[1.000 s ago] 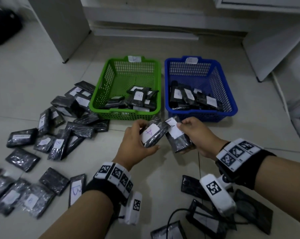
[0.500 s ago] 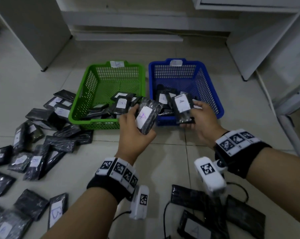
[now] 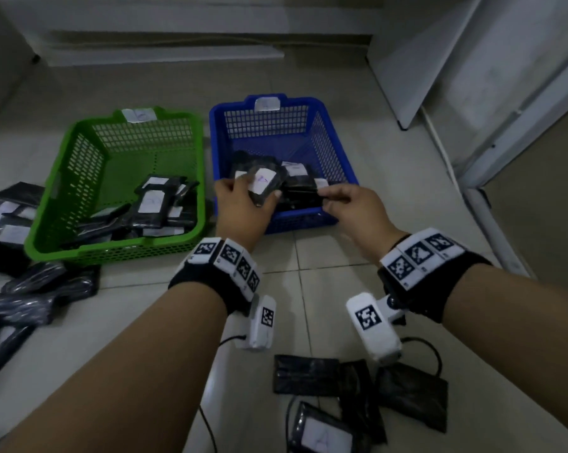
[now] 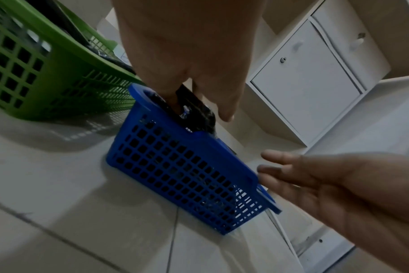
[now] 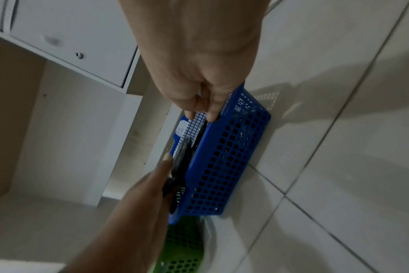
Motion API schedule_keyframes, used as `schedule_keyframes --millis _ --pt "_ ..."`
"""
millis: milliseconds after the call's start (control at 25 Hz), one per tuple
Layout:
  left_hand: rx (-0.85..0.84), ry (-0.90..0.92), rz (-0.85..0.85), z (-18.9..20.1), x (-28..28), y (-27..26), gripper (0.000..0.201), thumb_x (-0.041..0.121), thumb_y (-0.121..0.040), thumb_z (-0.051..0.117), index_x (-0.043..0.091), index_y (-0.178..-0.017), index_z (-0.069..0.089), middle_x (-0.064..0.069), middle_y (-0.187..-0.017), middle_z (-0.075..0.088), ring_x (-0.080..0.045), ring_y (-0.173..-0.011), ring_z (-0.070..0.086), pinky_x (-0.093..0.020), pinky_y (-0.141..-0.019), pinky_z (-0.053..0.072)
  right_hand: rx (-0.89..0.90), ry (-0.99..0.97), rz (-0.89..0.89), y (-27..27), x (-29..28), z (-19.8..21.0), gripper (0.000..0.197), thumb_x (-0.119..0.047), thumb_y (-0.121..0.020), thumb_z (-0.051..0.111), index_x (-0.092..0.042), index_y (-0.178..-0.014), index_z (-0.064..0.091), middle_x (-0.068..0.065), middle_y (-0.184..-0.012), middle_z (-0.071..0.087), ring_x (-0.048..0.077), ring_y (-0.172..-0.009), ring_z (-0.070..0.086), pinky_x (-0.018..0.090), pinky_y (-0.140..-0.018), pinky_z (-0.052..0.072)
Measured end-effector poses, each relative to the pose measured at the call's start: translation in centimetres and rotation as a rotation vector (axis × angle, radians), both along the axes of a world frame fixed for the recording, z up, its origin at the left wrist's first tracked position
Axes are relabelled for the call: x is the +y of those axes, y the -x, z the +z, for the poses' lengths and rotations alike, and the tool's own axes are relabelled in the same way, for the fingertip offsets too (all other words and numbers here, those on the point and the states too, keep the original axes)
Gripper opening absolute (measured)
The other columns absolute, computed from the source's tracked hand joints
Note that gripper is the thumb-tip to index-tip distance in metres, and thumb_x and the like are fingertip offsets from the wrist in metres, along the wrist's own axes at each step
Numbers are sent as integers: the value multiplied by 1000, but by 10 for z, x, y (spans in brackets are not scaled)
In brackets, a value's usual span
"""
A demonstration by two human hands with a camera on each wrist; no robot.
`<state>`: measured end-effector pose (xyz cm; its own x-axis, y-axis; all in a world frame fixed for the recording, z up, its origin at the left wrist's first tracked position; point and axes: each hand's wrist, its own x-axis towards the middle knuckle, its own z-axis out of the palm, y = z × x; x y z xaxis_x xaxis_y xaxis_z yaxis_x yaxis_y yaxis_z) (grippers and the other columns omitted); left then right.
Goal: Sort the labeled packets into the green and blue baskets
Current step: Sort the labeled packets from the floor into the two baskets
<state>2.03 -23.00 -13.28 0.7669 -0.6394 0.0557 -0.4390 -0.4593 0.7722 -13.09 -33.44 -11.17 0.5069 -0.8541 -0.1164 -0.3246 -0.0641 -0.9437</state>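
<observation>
The floor (image 3: 357, 103) is pale glossy tile with thin dark grout lines, and everything lies directly on it. White cabinets (image 4: 315, 77) with small round locks stand along the far side and to the right; one door panel leans open on the right.

Two mesh baskets sit side by side on the tiles, nearly touching: the green basket (image 3: 79, 178) on the left and the blue basket (image 3: 335, 148) on the right, each with a small white tag on its far rim. Both hold black packets with white labels, piled toward their near ends.

The left hand (image 3: 240, 210) is over the near left corner of the blue basket, its grip closed around a black packet (image 3: 263, 186); fingers and thumb pinch its lower part. The packet is tilted, label side up toward the head camera, its long axis running from the hand up and away into the basket. The writing on the label is too blurred to read.

The right hand (image 3: 354, 207) hovers over the near rim of the blue basket with fingers loosely extended, holding nothing; the left wrist view shows its palm open.

More loose packets (image 3: 30, 289) lie scattered on the floor left of the green basket, and a few others (image 3: 357, 387) lie near the person, beside a thin black cable (image 3: 433, 351).
</observation>
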Motion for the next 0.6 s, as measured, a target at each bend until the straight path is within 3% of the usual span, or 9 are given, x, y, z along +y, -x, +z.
schedule_keyframes --millis 120,200,320,400,480,600 --pt "-45 -115 -114 -2 -13 -2 62 41 -88 60 11 -139 42 -13 -146 26 -30 -133 35 -33 -111 30 81 140 13 32 12 -6 22 -4 -85 58 -17 -93 74 0 -95 72 16 -89 66 28 -84 53" --pt "-154 -87 -156 -3 -9 4 55 37 -89 59 12 -137 46 -13 -149 26 -30 -137 30 -36 -113 30 148 99 70 54 26 -16 20 -5 -85 59 -18 -91 74 -4 -91 71 14 -90 66 26 -83 52" --pt "-366 124 -201 -13 18 48 26 24 -85 61 13 -108 64 -10 -120 49 -26 -112 46 -28 -97 36 321 16 227 86 51 -33 20 -5 -86 60 -17 -92 75 -8 -91 68 6 -89 62 5 -75 45" --pt "-420 148 -318 -28 46 87 14 22 -82 62 15 -94 66 -6 -100 50 -23 -95 46 -26 -85 36 437 56 289 109 66 -42 21 -5 -85 60 -16 -94 75 -7 -92 67 3 -88 60 -3 -72 40" --pt "-330 95 -512 -49 72 119 15 25 -79 63 17 -91 66 -3 -95 49 -20 -90 45 -29 -81 39 486 119 310 135 82 -49 24 -1 -81 60 -12 -98 74 1 -97 67 11 -90 59 8 -78 44" --pt "-176 -144 -810 -72 102 147 42 50 -68 64 23 -100 62 3 -99 49 -15 -92 45 -30 -79 42 670 217 342 182 105 -57 34 -6 -76 64 -14 -109 66 10 -105 60 26 -101 52 25 -80 37"
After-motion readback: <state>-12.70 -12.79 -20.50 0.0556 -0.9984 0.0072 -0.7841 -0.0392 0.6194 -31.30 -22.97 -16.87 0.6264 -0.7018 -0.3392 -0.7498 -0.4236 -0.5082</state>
